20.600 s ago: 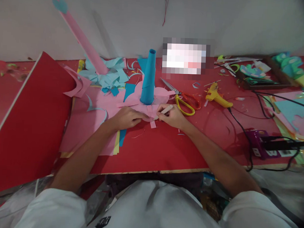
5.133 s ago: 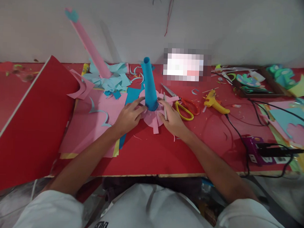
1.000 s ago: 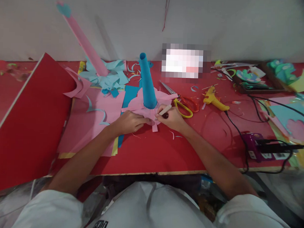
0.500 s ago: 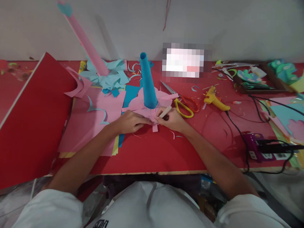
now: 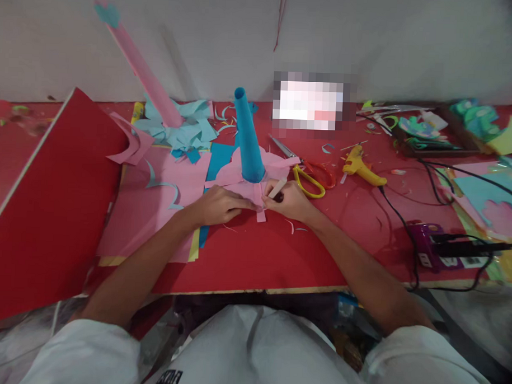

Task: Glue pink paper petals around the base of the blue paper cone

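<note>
A pale pen-like stick (image 5: 278, 187) slants up out of my right hand (image 5: 292, 202), whose fingers pinch it in a writing grip. Its lower tip is hidden by the fingers, over a narrow pink paper strip (image 5: 261, 216). From the other side, my left hand (image 5: 218, 205) reaches in with its index finger stretched out, pressing on the paper close to the right fingertips; its thumb is apart. Just behind both hands, a blue paper cone (image 5: 250, 144) stands upright on a scalloped pink paper shape (image 5: 228, 171) with strips sticking out.
Scissors (image 5: 310, 182) with yellow and red handles and a yellow glue gun (image 5: 363, 166) lie to the right. Farther right are a purple box (image 5: 426, 237) with black cables and a tray (image 5: 446, 147). Pink sheets (image 5: 149, 227), a red board (image 5: 49, 218) and a pink paper tube (image 5: 145, 73) occupy the left.
Both hands stay in place on the pink paper. The pen-like stick has shifted very slightly to the left; the view has moved a little.
</note>
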`<state>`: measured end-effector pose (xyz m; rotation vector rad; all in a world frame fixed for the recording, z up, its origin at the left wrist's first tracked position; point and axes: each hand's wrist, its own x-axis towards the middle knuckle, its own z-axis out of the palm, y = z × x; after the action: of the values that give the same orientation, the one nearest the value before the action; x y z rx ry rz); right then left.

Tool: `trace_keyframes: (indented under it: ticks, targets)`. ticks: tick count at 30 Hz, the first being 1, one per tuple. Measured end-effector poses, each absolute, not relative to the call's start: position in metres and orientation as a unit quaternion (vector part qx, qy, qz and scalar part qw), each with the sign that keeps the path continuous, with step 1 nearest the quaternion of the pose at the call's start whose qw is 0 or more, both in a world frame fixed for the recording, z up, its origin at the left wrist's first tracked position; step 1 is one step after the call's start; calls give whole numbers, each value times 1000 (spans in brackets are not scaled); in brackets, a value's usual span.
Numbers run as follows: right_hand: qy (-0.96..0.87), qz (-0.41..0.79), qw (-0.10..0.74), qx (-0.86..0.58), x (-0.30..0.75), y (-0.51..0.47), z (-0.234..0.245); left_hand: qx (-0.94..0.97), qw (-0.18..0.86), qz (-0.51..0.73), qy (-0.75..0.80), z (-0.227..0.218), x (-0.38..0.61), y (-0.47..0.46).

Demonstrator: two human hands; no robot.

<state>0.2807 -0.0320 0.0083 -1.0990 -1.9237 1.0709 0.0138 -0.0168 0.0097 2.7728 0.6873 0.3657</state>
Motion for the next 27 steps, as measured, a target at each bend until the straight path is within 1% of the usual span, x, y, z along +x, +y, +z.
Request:
trace_keyframes:
  ticks: [6,15,22,27]
  targets:
    - [-751,431,320,-385,281,-34,7,951,139,117,250,12,16,-18]
    - [-736,404,334,-427,281,-32,7,951,146,116,247,11,14,-16]
    - [-758,409,314,-399,283,-32,7,953,136,128,239,10,14,-17]
    - [-748,416,327,-402,283,-32,5,950,144,131,245,8,14,-17]
